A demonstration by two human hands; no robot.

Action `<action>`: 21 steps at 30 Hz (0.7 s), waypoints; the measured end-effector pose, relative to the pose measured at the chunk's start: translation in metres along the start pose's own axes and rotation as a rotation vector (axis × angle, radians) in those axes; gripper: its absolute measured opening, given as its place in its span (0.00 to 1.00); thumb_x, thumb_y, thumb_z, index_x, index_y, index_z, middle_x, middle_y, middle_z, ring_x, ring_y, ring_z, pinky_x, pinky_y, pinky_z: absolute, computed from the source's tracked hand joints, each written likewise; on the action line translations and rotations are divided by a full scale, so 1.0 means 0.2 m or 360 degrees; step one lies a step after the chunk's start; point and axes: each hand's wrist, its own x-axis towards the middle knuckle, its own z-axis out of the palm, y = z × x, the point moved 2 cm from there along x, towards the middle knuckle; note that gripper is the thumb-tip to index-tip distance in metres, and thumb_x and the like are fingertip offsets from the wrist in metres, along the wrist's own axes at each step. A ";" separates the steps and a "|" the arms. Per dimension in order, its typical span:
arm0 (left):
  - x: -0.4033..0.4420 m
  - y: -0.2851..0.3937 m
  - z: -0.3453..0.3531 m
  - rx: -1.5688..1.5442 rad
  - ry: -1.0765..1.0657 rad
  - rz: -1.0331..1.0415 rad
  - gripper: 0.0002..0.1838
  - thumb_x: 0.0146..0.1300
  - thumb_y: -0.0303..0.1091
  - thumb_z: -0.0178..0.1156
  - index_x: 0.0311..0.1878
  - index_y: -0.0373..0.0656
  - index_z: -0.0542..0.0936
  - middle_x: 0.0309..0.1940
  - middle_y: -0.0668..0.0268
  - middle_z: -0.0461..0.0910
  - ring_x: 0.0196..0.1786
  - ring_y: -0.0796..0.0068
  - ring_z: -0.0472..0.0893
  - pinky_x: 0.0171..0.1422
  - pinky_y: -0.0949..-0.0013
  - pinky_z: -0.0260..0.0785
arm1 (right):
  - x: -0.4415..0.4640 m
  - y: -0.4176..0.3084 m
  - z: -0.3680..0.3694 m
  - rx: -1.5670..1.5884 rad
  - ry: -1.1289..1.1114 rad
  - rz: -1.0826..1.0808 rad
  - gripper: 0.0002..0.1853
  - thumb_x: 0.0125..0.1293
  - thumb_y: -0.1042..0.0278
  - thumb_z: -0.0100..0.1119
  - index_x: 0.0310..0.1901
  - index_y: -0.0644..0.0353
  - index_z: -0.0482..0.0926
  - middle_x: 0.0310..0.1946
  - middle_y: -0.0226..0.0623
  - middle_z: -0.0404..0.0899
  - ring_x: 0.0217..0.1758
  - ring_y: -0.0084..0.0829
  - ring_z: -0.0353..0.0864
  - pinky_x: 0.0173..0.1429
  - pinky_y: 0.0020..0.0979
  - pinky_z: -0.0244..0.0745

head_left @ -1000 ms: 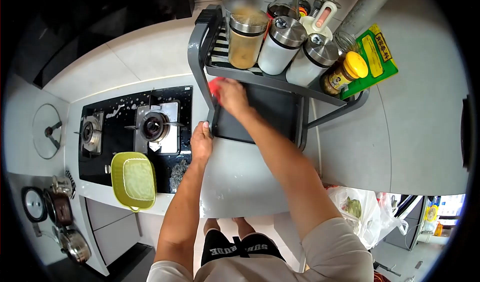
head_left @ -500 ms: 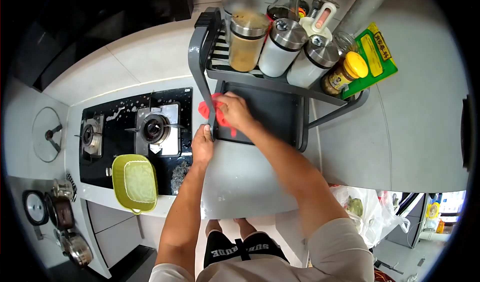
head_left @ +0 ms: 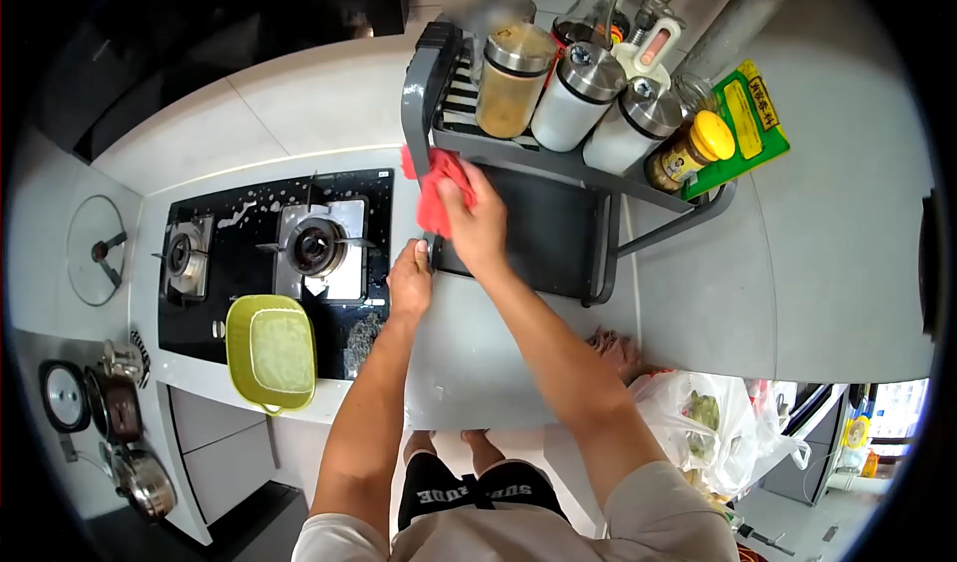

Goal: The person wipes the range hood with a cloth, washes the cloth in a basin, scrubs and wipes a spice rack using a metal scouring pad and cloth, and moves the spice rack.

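Note:
A dark grey two-tier spice rack point(head_left: 558, 166) stands on the counter to the right of the stove. My right hand point(head_left: 478, 218) is closed on a crumpled red cloth point(head_left: 437, 201), which presses against the rack's left upright. My left hand point(head_left: 410, 281) grips the front left corner of the rack's lower tray point(head_left: 548, 228), thumb uppermost. Its other fingers are partly hidden. On the upper shelf stand a jar of tan powder point(head_left: 508, 94), two jars of white grains point(head_left: 573, 104) and a small yellow-capped jar point(head_left: 692, 150).
A black gas hob point(head_left: 239, 263) lies at left, spotted with water or suds. A green basin point(head_left: 270, 353) of cloudy liquid and a grey scouring pad point(head_left: 364, 341) rest on its front part. White plastic bags point(head_left: 698, 427) are at lower right. A green packet point(head_left: 743, 124) leans by the rack.
My right hand has moved the red cloth up along the left upright, and more of the cloth now shows. My left hand keeps its hold. The view has shifted slightly.

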 end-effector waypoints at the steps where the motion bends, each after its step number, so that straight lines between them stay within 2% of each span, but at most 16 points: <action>1: 0.00 0.02 -0.01 0.0021 -0.0005 0.0026 0.22 0.86 0.52 0.43 0.47 0.43 0.76 0.40 0.45 0.82 0.46 0.33 0.79 0.51 0.43 0.72 | 0.03 -0.03 0.03 -0.0121 0.0013 -0.0206 0.15 0.76 0.63 0.63 0.59 0.60 0.83 0.47 0.46 0.84 0.48 0.48 0.85 0.56 0.38 0.79; 2: 0.00 0.03 -0.01 -0.0038 -0.0017 0.0009 0.22 0.86 0.52 0.43 0.47 0.43 0.76 0.40 0.44 0.82 0.46 0.33 0.80 0.51 0.43 0.72 | 0.03 -0.01 0.05 -0.0203 -0.0015 -0.0251 0.15 0.74 0.64 0.65 0.58 0.59 0.84 0.46 0.46 0.82 0.48 0.52 0.83 0.56 0.41 0.80; 5: -0.01 0.05 -0.02 -0.0088 -0.0040 0.0005 0.22 0.86 0.52 0.43 0.47 0.43 0.76 0.40 0.44 0.82 0.46 0.33 0.80 0.51 0.43 0.72 | -0.12 0.30 0.06 -0.0498 -0.0150 -0.0178 0.16 0.72 0.64 0.66 0.59 0.58 0.84 0.46 0.47 0.83 0.49 0.54 0.84 0.55 0.43 0.81; 6: -0.01 0.05 -0.03 -0.0067 -0.0032 0.0027 0.22 0.86 0.52 0.43 0.47 0.43 0.76 0.40 0.44 0.82 0.46 0.33 0.79 0.51 0.43 0.72 | -0.16 0.48 0.04 -0.0474 -0.0281 -0.0016 0.16 0.71 0.63 0.67 0.59 0.51 0.85 0.50 0.44 0.83 0.53 0.52 0.85 0.57 0.46 0.82; 9: -0.01 0.01 -0.01 -0.0095 0.0082 0.0187 0.22 0.86 0.52 0.44 0.47 0.43 0.76 0.39 0.45 0.82 0.45 0.33 0.79 0.51 0.44 0.72 | -0.03 0.18 0.01 -0.0451 -0.0172 -0.0433 0.13 0.71 0.68 0.67 0.55 0.55 0.87 0.49 0.43 0.85 0.50 0.49 0.87 0.54 0.42 0.83; 10: -0.04 0.00 -0.01 -0.0074 0.0041 0.0118 0.22 0.86 0.52 0.44 0.47 0.43 0.76 0.38 0.45 0.82 0.44 0.33 0.80 0.50 0.44 0.72 | 0.01 0.07 0.00 -0.0433 -0.0113 -0.0477 0.12 0.71 0.68 0.67 0.53 0.57 0.86 0.49 0.43 0.85 0.49 0.49 0.86 0.54 0.41 0.83; 11: -0.01 0.03 -0.02 -0.0060 0.0014 0.0080 0.22 0.86 0.52 0.44 0.46 0.43 0.76 0.38 0.45 0.82 0.44 0.34 0.80 0.50 0.44 0.72 | 0.04 -0.08 -0.01 -0.0246 0.0010 -0.0536 0.13 0.69 0.71 0.68 0.54 0.59 0.85 0.44 0.45 0.84 0.47 0.51 0.85 0.52 0.42 0.81; 13: 0.00 0.01 0.00 -0.0094 0.0009 0.0052 0.22 0.86 0.51 0.44 0.46 0.43 0.76 0.38 0.45 0.82 0.43 0.34 0.80 0.49 0.43 0.72 | 0.07 -0.16 0.02 -0.0180 0.0162 -0.0610 0.13 0.69 0.70 0.69 0.53 0.59 0.86 0.46 0.45 0.84 0.48 0.50 0.85 0.52 0.40 0.81; 17: 0.02 0.06 -0.04 -0.0036 0.0060 0.0124 0.22 0.86 0.52 0.44 0.46 0.43 0.75 0.38 0.44 0.82 0.43 0.31 0.79 0.48 0.43 0.72 | -0.04 0.25 0.08 -0.0414 -0.0046 -0.0395 0.12 0.70 0.68 0.69 0.52 0.60 0.86 0.46 0.43 0.84 0.48 0.49 0.86 0.53 0.40 0.82; 19: -0.01 0.05 -0.02 -0.0022 0.0017 0.0093 0.22 0.86 0.52 0.44 0.45 0.43 0.75 0.38 0.44 0.82 0.43 0.31 0.79 0.48 0.42 0.71 | -0.02 0.17 0.03 -0.0427 -0.0213 -0.0380 0.11 0.69 0.67 0.70 0.50 0.60 0.86 0.45 0.43 0.84 0.46 0.49 0.86 0.52 0.41 0.81; 21: 0.00 0.03 -0.01 -0.0051 0.0020 0.0109 0.22 0.86 0.52 0.44 0.45 0.42 0.75 0.37 0.44 0.82 0.44 0.30 0.79 0.48 0.42 0.71 | 0.05 -0.04 0.03 -0.0300 -0.0039 -0.0453 0.11 0.68 0.67 0.71 0.49 0.60 0.86 0.44 0.44 0.84 0.43 0.49 0.85 0.49 0.42 0.80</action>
